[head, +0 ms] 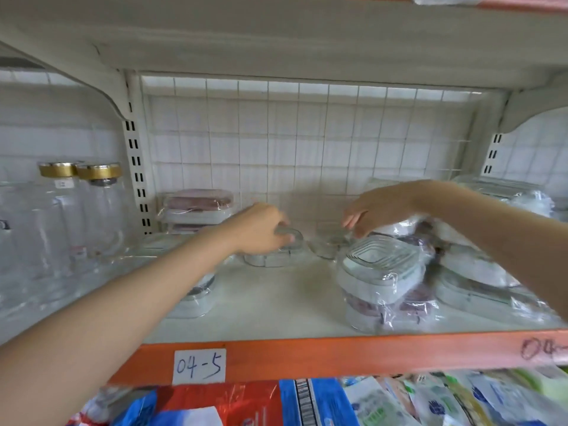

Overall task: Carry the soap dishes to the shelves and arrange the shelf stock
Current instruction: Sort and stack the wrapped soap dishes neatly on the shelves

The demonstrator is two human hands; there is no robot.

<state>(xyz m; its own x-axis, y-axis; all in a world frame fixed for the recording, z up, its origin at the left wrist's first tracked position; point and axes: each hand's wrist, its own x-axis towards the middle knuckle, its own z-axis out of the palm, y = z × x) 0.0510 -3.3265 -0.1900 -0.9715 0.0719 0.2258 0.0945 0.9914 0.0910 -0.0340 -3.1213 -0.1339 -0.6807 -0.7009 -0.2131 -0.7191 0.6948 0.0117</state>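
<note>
My left hand [261, 230] reaches deep into the shelf [276, 302] and grips the top of a wrapped white soap dish [276, 256] standing near the back. My right hand [378, 207] hovers to its right with fingers loosely hanging, holding nothing, above a small wrapped dish [329, 244]. A stack of wrapped soap dishes [379, 281] stands at the front right, with more [473, 272] piled behind it. Another stack [196, 210] sits at the back left, and one dish [196, 299] lies partly hidden under my left forearm.
Clear glass bottles with gold caps [80, 210] fill the bay to the left. A wire grid [307, 142] backs the shelf. The orange front rail carries a label 04-5 [199, 365]. Colourful packets [307, 404] lie on the shelf below.
</note>
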